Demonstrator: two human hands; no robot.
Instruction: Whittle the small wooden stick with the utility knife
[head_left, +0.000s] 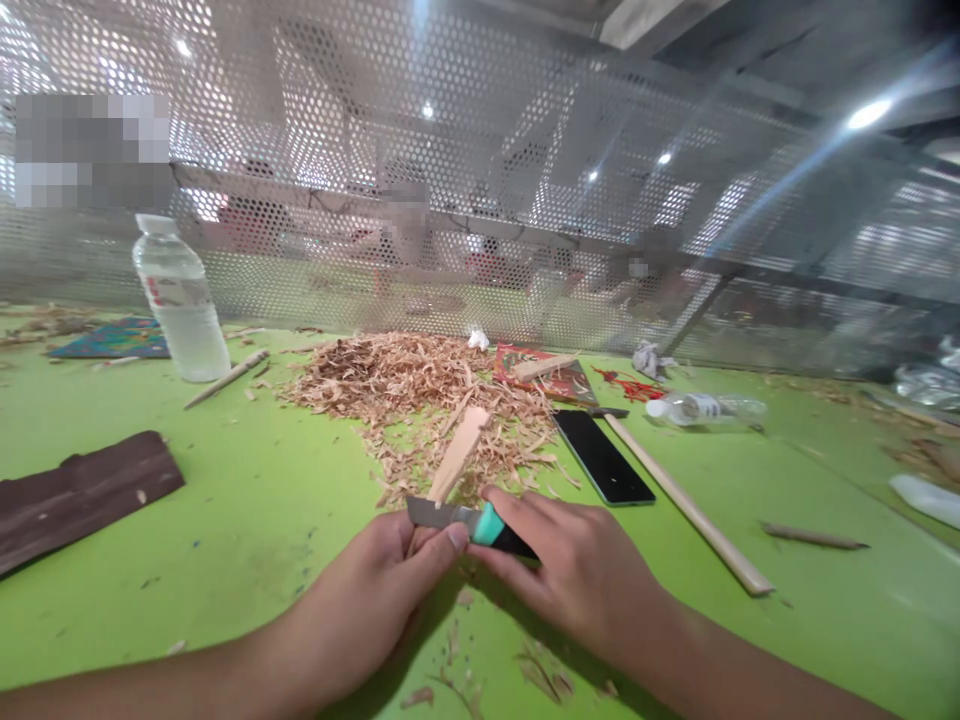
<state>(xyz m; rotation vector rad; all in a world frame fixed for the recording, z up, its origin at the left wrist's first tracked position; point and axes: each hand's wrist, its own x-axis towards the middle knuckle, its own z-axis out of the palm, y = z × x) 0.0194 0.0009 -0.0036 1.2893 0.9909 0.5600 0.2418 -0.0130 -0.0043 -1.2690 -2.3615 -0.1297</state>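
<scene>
1. Wood piece (461, 450): pale, flat, held above the desk (262, 520) toward the middle of its near edge; far end wider, pointing at the desk's far edge.
2. Left hand (382, 585): grip pinching the lower part of the wood piece; thumb against the knife (491, 525).
3. Right hand (577, 565): grip wrapped around the black-and-teal handle of the knife; blade lies crosswise over the wood piece, tip toward the desk's left edge.
4. Shavings (390, 375): broad heap between the hands and the far edge, looser curls spreading nearer.
5. Right of the heap: red patterned board (510, 362) with a wood strip (544, 366) on top; dark-screened phone (604, 458); hammer (686, 505) just beside it, handle slanting toward the near right corner.
6. Farther right: clear bottle (731, 410) on its side; thin pointed stick (814, 537).
7. Toward the left edge: upright water bottle (180, 320), slim stick (225, 381) near its base, dark brown sheet (90, 490) nearer.
8. Perforated screen (315, 280) stands along the far edge; people behind it, indistinct.
</scene>
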